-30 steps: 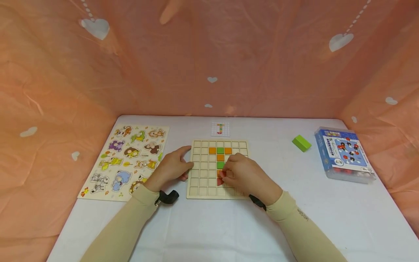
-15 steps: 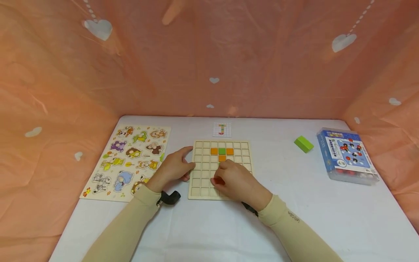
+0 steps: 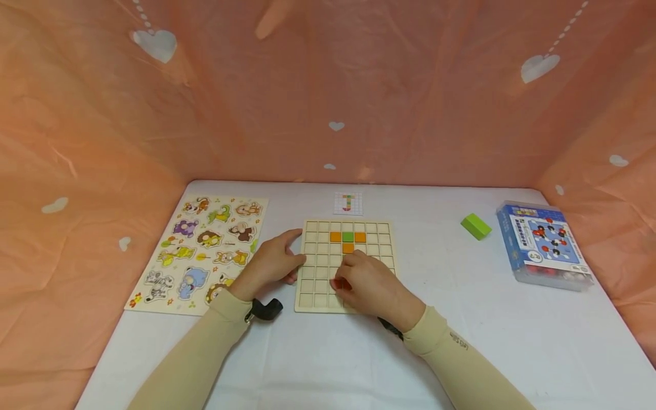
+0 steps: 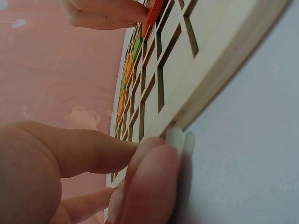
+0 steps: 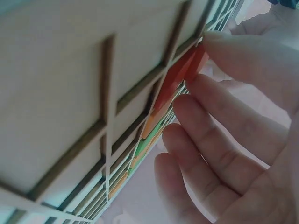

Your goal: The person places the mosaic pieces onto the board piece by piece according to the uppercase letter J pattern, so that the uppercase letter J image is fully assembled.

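My right hand [image 3: 371, 282] is over the lower middle of a wooden grid board [image 3: 314, 272], pinching a small red tile [image 5: 197, 61] between thumb and forefinger. Close by, another red tile [image 5: 175, 79] sits in the grid. The remaining fingers are spread and bent below. On the board lie orange tiles [image 3: 348, 247] and a green tile [image 3: 348, 237] in a T shape; the wrist views show further orange and green ones that the hand hides from above. My left hand [image 3: 274, 259] holds the board's left edge, its thumb [image 4: 156, 179] and fingertips against the rim.
A pattern card [image 3: 348, 203] with a coloured J lies behind the board. To the left is an animal puzzle board [image 3: 205, 250]. A green block [image 3: 476, 226] and a boxed molecule set [image 3: 545, 245] stand at right. A pink curtain [image 3: 410, 114] surrounds the table.
My right hand has shifted slightly left and down over the board, now covering the lower tiles, with a red tile at its fingertips. My left hand stays at the edge. The view shifted slightly.
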A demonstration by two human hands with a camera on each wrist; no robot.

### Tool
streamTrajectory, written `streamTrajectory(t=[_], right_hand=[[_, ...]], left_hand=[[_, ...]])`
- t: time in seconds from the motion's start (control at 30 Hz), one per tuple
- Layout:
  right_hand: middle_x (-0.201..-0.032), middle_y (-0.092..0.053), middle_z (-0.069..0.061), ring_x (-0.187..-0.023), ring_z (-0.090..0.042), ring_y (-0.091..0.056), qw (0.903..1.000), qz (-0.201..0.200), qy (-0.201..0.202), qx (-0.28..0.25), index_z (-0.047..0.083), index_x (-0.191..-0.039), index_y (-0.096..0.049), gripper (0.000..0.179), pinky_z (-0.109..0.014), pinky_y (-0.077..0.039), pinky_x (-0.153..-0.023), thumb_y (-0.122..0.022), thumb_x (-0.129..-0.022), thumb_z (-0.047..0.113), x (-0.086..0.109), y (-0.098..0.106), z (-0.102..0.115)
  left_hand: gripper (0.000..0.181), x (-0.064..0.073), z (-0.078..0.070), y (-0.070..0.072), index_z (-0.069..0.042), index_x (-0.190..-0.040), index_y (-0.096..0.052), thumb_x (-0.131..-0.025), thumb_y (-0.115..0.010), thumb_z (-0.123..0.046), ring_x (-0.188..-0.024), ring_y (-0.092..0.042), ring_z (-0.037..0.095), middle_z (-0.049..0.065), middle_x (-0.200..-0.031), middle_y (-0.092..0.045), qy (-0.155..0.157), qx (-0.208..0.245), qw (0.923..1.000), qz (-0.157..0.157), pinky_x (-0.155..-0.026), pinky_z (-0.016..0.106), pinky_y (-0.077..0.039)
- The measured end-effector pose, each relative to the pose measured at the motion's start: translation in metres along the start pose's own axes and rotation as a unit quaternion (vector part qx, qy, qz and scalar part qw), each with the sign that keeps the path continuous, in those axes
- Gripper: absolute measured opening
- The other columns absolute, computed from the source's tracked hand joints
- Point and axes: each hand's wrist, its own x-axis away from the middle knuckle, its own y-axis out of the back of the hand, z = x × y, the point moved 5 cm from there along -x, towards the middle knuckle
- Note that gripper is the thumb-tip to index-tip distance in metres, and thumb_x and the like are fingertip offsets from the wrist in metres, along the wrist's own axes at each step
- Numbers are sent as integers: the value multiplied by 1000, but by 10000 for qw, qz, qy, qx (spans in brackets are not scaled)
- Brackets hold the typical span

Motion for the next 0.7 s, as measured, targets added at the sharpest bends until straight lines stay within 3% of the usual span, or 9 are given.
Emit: streamTrajectory(t=[0.7], right_hand=[[-87, -69, 2, -81, -14, -58, 9997, 139, -154, -124, 12, -87, -82, 7, -24, -51, -69, -87, -90, 17, 0, 3, -1]], left_hand=[[75, 2, -3, 3, -20, -169, -37, -102, -71, -19, -60, -71, 18, 9, -79, -70, -21, -11, 10000, 32, -59, 31, -63]])
